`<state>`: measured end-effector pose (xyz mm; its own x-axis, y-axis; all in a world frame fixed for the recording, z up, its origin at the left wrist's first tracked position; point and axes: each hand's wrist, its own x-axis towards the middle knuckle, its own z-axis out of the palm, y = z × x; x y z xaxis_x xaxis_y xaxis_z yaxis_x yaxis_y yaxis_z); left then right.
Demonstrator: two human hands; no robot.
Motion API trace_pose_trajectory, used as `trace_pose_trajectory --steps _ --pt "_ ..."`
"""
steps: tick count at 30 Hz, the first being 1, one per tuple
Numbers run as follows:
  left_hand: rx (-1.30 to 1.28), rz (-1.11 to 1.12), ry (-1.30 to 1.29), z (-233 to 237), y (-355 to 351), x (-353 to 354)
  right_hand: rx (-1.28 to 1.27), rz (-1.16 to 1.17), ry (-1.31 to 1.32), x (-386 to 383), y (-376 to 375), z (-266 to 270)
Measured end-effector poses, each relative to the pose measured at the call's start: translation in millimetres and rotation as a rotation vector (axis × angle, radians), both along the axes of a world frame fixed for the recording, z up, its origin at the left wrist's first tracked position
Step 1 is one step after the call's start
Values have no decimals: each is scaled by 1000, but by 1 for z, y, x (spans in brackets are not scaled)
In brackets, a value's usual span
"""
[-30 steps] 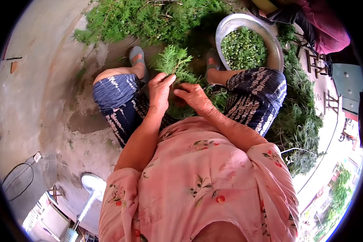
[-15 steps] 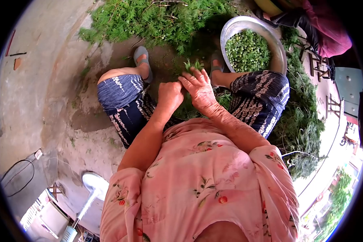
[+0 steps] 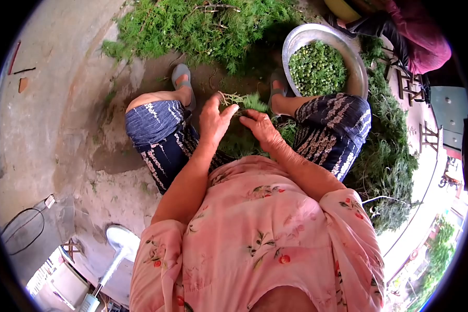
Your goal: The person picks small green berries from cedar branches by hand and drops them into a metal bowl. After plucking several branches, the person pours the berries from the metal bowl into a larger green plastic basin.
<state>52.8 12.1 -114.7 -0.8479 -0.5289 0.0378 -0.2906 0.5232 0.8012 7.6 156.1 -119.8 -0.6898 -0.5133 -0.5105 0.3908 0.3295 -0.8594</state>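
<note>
A feathery green sprig (image 3: 251, 100) with a paler, knobbly stem stretches between my two hands, above the ground between my knees. My left hand (image 3: 214, 122) is at the stem end, with fingers curled around it and the thumb towards the right hand. My right hand (image 3: 263, 128) is closed beside the leafy part, its thumb and fingertips pinched at the sprig; the exact grip is partly hidden. Beyond my right foot stands a wide metal basin (image 3: 360, 67), tilted in view, holding many small round green cones or berries (image 3: 317, 67) with bits of foliage.
A large heap of green branches (image 3: 192, 31) lies ahead of my feet. More cut foliage (image 3: 385, 156) spreads along my right side. Another person in a pink top (image 3: 421, 39) sits at the upper right. A standing fan (image 3: 120, 239) and a cable (image 3: 23, 229) are at left.
My hands have moved apart from touching each other. The left hand has opened out from a fist-like shape, and the sprig now shows lengthwise between them.
</note>
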Motion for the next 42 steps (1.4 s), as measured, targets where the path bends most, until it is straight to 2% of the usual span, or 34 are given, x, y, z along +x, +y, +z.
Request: trace_pose_trajectory --steps 1,2,3,5,10,14,16,18,20,22,24,26,29,32,37,39,41,42 --pt "209 -64 -223 -5 -4 1 -28 16 -36 1 0 1" --pt "266 -57 -100 -28 -2 2 -56 33 -72 3 0 1" --pt "268 -52 -108 -26 0 3 -55 36 -81 4 -1 3" --pt "88 -147 -84 -9 1 0 -18 95 -75 3 -1 4" --pt "39 -222 -104 12 -2 1 15 116 159 -1 -1 9" --pt "66 -262 -73 -2 -2 4 26 156 319 -1 0 4" --pt "-197 -292 -16 -10 0 5 43 211 368 -1 0 4" --pt "-194 -294 -15 -13 -1 5 92 286 517 0 0 6" --pt "-192 -295 -15 -13 -3 4 51 264 493 -2 0 5" --pt "208 -277 -108 0 -5 2 11 244 468 -2 0 2" --pt "250 -295 -102 -1 -6 3 -15 139 461 -3 0 -1" --pt "330 -314 -60 0 -4 3 -15 143 503 -2 0 0" --pt "211 -371 -212 11 -10 4 -21 171 580 2 0 -2" --pt "288 -286 -235 7 -8 6 0 193 646 3 -2 -2" --pt "243 -280 -131 -2 -7 7 39 212 762 4 -4 0" --pt "126 -253 -26 -8 -2 8 65 214 738 1 -5 3" --pt "91 -223 -52 -8 5 8 86 273 516 -1 -4 5" --pt "36 -212 -33 -9 7 7 86 272 518 -1 -4 3"
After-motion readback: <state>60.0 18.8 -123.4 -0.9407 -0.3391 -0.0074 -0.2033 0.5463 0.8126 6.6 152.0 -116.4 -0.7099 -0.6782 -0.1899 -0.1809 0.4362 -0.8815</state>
